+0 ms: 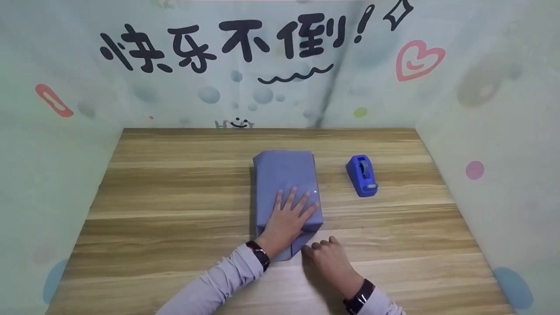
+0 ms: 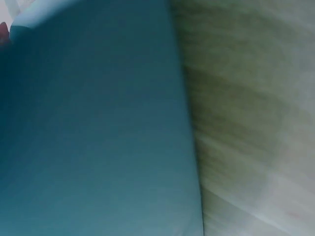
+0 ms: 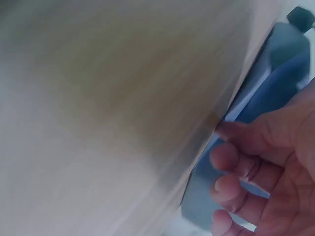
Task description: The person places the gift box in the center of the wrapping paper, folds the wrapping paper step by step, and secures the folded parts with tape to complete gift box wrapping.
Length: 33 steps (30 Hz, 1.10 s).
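Note:
A box-shaped parcel in blue-grey wrapping paper lies lengthwise on the wooden table. My left hand rests on its top near the front end, palm down with fingers spread and straight. In the left wrist view the wrapped parcel fills the left half. The paper at the front end is folded into a tapering flap. My right hand, fingers curled, pinches this flap's right edge close to the tabletop. The right wrist view shows the right hand with its thumb tip at the paper's lower edge; the exact contact is partly hidden.
A blue tape dispenser stands on the table to the right of the parcel. Light printed cloth with writing and drawings encloses the back and both sides of the wooden table.

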### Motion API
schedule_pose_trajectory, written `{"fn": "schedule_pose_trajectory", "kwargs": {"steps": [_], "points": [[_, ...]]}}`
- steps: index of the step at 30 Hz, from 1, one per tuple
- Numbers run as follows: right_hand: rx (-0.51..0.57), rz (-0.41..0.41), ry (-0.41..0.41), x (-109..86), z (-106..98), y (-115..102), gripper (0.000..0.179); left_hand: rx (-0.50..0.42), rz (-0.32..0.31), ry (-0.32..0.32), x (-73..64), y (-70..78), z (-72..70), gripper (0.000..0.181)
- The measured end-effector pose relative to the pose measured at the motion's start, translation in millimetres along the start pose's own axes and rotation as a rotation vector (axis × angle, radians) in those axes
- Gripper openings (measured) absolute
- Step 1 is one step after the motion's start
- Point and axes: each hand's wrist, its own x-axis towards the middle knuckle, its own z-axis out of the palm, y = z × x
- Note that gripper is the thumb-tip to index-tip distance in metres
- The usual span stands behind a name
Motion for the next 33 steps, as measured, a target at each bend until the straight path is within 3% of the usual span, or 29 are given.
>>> {"fn": "schedule_pose_trajectory", "kwargs": {"steps": [5, 9, 12, 16, 19, 23, 28, 30, 33], "points": [[0.052, -0.064, -0.022, -0.4, -5.4, -20.0, 0.017, 0.006, -0.006, 0.004, -0.5, -0.6, -0.7, 0.080], [0.247, -0.091, -0.041, 1.8, -9.4, -21.4, 0.026, 0.009, -0.010, 0.000, -1.4, -0.7, -0.7, 0.082], [0.387, -0.029, 0.065, 8.6, -11.5, -9.1, 0.022, 0.011, -0.008, 0.005, -2.9, -0.4, -0.4, 0.089], [0.431, 0.093, 0.280, 23.8, -9.3, 17.1, 0.021, 0.005, -0.013, 0.041, -4.6, -1.5, 0.4, 0.087], [0.377, 0.092, 0.293, 32.6, -1.2, 31.5, 0.041, -0.040, -0.019, 0.062, -6.1, -3.4, 0.6, 0.087], [0.279, 0.009, 0.170, 37.5, 13.1, 37.7, 0.062, -0.177, 0.006, 0.083, -7.3, -6.8, -0.7, 0.095], [0.279, 0.018, 0.111, 40.1, 20.1, 36.8, 0.056, -0.411, 0.074, 0.108, -7.4, -15.0, -6.2, 0.094], [0.280, 0.019, 0.107, 41.4, 19.2, 36.5, 0.057, -0.557, 0.060, 0.115, -10.8, -19.2, -10.4, 0.089], [0.265, 0.012, 0.100, 44.3, 15.6, 35.9, 0.061, -0.757, -0.038, 0.181, -20.8, -25.8, -17.6, 0.074]]}}
